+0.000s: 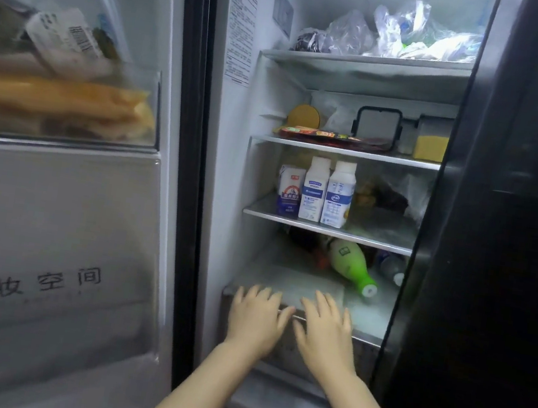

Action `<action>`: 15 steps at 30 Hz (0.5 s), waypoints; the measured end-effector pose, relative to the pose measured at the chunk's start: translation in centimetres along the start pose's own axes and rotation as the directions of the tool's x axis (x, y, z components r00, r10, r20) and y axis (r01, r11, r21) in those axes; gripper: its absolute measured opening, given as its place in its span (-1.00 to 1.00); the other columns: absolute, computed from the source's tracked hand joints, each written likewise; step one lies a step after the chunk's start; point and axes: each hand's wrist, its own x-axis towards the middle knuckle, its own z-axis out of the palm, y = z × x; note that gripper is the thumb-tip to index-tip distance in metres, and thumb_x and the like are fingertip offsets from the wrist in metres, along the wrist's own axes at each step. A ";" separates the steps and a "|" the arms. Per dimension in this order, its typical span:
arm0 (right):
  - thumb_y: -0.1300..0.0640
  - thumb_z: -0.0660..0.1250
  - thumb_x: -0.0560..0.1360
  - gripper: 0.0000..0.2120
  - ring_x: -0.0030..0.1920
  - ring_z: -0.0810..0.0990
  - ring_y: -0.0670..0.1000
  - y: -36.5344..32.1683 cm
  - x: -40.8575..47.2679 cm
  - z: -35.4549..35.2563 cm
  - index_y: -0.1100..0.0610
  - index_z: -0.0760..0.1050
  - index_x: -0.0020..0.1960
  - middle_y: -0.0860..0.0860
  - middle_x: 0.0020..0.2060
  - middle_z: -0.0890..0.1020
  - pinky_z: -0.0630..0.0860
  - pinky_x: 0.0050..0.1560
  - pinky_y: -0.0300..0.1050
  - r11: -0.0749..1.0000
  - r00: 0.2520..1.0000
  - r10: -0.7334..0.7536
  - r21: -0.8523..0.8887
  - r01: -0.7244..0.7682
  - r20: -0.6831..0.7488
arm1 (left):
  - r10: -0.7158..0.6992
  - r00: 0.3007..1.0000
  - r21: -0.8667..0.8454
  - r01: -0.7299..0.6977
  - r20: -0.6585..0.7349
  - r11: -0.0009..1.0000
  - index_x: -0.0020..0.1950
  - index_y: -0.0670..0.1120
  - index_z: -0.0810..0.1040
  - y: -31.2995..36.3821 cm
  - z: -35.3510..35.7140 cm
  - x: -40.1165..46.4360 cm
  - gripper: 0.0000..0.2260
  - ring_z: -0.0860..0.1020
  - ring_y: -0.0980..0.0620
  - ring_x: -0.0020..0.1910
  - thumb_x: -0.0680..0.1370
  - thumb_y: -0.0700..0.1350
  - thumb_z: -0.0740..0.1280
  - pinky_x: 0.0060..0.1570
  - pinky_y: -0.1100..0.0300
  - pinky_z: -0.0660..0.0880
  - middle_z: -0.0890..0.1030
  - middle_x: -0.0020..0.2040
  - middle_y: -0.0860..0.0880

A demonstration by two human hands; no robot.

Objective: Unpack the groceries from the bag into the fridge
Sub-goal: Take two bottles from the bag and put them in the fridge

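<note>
Both hands point(256, 319) point(325, 333) flat on fridge drawer point(361, 351) front, grips holding nothing

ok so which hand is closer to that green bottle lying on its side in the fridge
The right hand. It rests on the drawer front, just below and left of the green bottle. The left hand lies beside it, farther left of the bottle.

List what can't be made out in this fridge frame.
- Grocery bag: not in the head view.
- Drawer contents: hidden behind its front and both hands, left, right.
- Door-bin packages: motion-blurred.
- Top-shelf plastic bags: contents unclear through crumpled film.
- Behind the green bottle: too dark.
</note>
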 end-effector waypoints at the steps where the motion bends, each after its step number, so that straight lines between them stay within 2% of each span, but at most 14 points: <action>1: 0.04 0.57 0.19 -0.56 0.09 0.63 0.16 -0.2 -1.3 0.3 0.10 0.61 0.04 0.12 0.05 0.66 0.51 0.06 0.24 1.000 1.000 -0.010 0.011 0.010 0.016 | -0.013 0.999 0.005 0.013 0.030 1.000 -0.15 0.03 0.68 0.1 0.3 -1.4 -0.58 0.66 0.02 -0.14 0.45 0.21 0.10 -0.06 0.02 0.57 0.70 -0.21 0.07; 4: 0.06 0.60 0.10 -0.55 -0.03 0.67 0.09 -0.6 -5.0 1.5 0.08 0.62 -0.03 0.03 -0.09 0.69 0.55 0.01 0.20 0.999 0.997 -0.044 0.019 0.043 0.067 | -0.021 0.990 -0.006 0.022 0.136 1.000 0.01 0.00 0.65 0.6 0.9 -6.1 -0.43 0.63 -0.05 -0.02 0.47 0.24 -0.07 0.14 -0.02 0.45 0.70 -0.09 0.01; 5: 0.06 0.56 0.18 -0.59 0.01 0.66 0.08 -0.6 -6.3 1.8 0.08 0.61 0.01 0.02 -0.06 0.69 0.52 0.08 0.20 0.998 0.994 -0.050 0.028 0.047 0.098 | -0.030 0.984 -0.015 0.033 0.173 0.999 0.07 0.00 0.64 0.7 1.2 -7.6 -0.39 0.61 -0.08 0.03 0.48 0.25 -0.12 0.18 0.00 0.40 0.70 -0.03 -0.03; 7: 0.04 0.35 0.44 -0.67 0.19 0.55 0.08 -0.9 -8.9 2.1 0.07 0.52 0.19 0.01 0.10 0.64 0.30 0.33 0.17 0.996 0.977 -0.075 0.072 0.062 0.201 | -0.062 0.975 -0.009 0.065 0.214 0.998 0.07 -0.02 0.63 0.7 1.9 -10.7 -0.44 0.59 -0.10 0.04 0.54 0.25 -0.07 0.15 0.05 0.37 0.68 0.00 -0.06; 9: 0.01 0.17 0.55 -0.69 0.25 0.48 0.08 -0.9 -11.3 2.7 0.05 0.44 0.26 0.00 0.17 0.59 0.15 0.39 0.11 0.994 0.950 -0.098 0.074 0.079 0.298 | -0.101 0.958 -0.012 0.108 0.270 0.994 0.03 -0.04 0.63 0.7 2.4 -13.8 -0.53 0.59 -0.09 0.03 0.59 0.21 0.03 0.10 0.09 0.37 0.68 0.01 -0.06; 12: -0.02 0.10 0.58 -0.72 0.17 0.51 0.07 -1.3 -14.4 3.0 0.03 0.46 0.19 -0.01 0.10 0.62 0.17 0.37 0.07 0.991 0.913 -0.129 0.088 0.103 0.388 | -0.165 0.924 0.028 0.165 0.344 0.986 0.07 -0.05 0.63 0.7 3.0 -17.8 -0.54 0.59 -0.09 0.06 0.60 0.20 0.05 0.11 0.09 0.36 0.67 0.04 -0.08; 15: -0.03 0.09 0.58 -0.69 0.18 0.52 0.06 -1.8 -17.6 4.1 0.03 0.44 0.24 -0.01 0.09 0.63 0.14 0.40 0.07 0.985 0.874 -0.171 0.111 0.135 0.455 | -0.233 0.878 0.067 0.226 0.418 0.972 0.08 -0.04 0.62 0.3 3.3 -21.6 -0.53 0.59 -0.10 0.06 0.61 0.21 0.02 0.07 0.08 0.37 0.67 0.04 -0.08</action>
